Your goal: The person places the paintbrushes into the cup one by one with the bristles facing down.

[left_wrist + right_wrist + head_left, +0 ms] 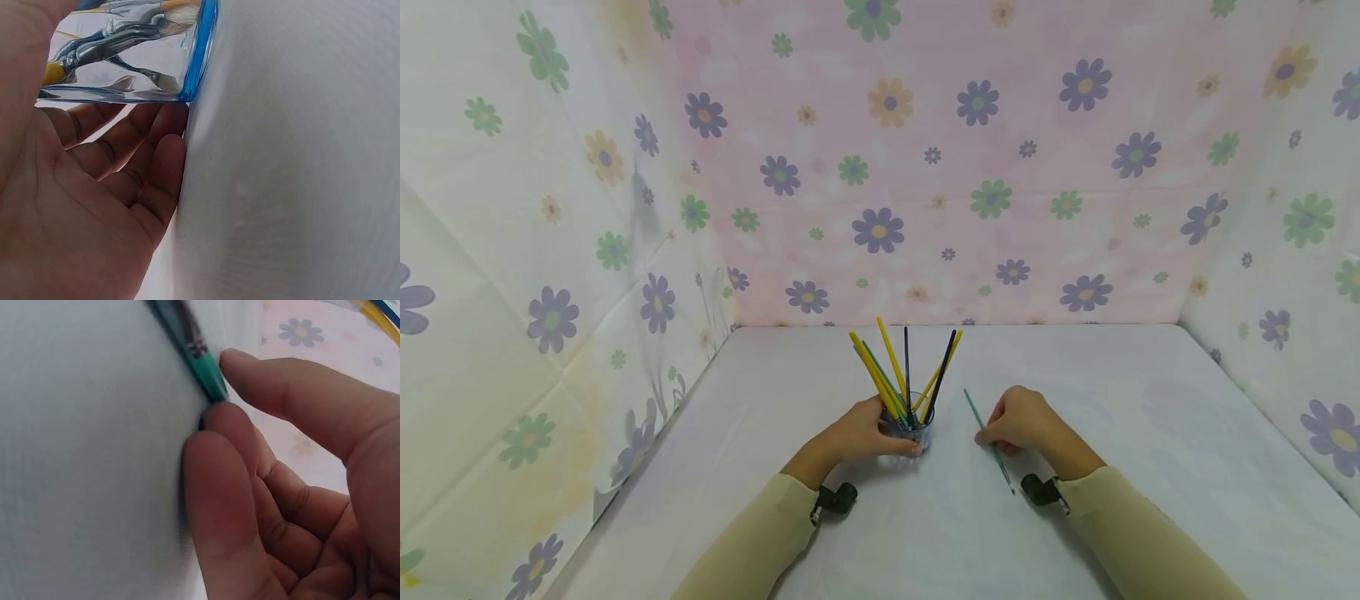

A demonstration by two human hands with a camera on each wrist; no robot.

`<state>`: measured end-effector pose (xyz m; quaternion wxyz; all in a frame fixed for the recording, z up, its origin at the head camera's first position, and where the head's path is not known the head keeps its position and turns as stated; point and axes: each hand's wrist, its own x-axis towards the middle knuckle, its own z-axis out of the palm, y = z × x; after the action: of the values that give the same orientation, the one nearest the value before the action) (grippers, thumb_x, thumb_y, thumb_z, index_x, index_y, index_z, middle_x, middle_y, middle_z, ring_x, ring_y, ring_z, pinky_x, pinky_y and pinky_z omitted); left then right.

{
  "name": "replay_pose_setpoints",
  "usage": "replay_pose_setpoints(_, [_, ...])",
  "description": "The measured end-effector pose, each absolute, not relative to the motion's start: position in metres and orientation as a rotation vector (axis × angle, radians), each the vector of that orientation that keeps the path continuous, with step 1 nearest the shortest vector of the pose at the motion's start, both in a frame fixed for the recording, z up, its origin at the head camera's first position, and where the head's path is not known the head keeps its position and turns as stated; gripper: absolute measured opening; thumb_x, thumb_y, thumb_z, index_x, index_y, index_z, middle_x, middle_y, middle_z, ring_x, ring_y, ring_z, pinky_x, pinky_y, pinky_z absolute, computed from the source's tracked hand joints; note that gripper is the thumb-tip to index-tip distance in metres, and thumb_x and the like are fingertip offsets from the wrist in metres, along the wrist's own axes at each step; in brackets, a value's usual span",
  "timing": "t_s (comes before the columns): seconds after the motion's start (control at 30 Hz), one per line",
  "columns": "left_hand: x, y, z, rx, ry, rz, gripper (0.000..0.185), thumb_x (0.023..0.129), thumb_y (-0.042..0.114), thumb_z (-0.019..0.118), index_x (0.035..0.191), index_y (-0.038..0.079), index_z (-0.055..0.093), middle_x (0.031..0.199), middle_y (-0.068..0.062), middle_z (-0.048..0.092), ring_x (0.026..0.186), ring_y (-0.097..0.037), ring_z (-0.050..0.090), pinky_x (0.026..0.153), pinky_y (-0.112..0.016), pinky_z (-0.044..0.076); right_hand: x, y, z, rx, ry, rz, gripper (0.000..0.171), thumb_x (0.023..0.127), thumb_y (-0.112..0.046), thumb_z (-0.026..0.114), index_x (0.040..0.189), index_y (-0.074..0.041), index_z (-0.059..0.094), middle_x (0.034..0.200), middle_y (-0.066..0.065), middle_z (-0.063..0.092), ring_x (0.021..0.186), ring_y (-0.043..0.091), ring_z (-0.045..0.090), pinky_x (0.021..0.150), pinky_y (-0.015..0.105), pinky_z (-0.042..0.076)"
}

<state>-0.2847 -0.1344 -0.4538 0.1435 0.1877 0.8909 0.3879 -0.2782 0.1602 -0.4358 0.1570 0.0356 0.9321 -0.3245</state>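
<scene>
A clear glass (921, 435) with a bluish base stands on the table, bristles down inside it several paintbrushes (891, 367) with yellow, dark and teal handles. My left hand (867, 433) grips this glass from the left, thumb across its near side. In the left wrist view, metal ferrules and pale bristles (181, 19) show through the glass wall, with the fingers (165, 165) curled beside it. To the right, my right hand (1019, 422) pinches a thin teal paintbrush (1003, 467) by its handle, low over the table. Its bristle end points toward me.
The white-covered table (1120, 392) meets a pink flowered cloth (940, 167) at the back. Flowered white cloth walls (497, 292) rise at both sides. A small black wrist camera (837, 498) sits on the left sleeve, another (1040, 490) on the right.
</scene>
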Motion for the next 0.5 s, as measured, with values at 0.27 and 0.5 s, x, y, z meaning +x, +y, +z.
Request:
replay_pose_setpoints(0.27, [-0.2858,-0.1353,-0.4549,0.536,2.571,1.114,0.066,0.073,0.056,0.090,0.121,0.023,0.059,0.115,0.004,0.065,0.106,-0.018,0.060,0.096,-0.044,0.054,-0.2780,0.1618,-0.4365,0.090,2.657,-0.995,0.023,0.079,-0.021,0.089,0.084,-0.007,0.071,0.069,0.006,0.072,0.059,0.015,0.069,0.057,0.029,0.058])
replay_pose_setpoints(0.5, [-0.2851,-0.1353,-0.4538,0.542,2.551,1.129,0.071,0.072,0.057,0.090,0.124,0.023,0.058,0.115,0.005,0.066,0.107,-0.018,0.061,0.097,-0.045,0.053,-0.2784,0.1661,-0.4384,0.097,2.607,-1.079,0.020,0.082,-0.019,0.085,0.088,-0.005,0.072,0.072,0.008,0.074,0.061,0.016,0.071,0.059,0.030,0.060])
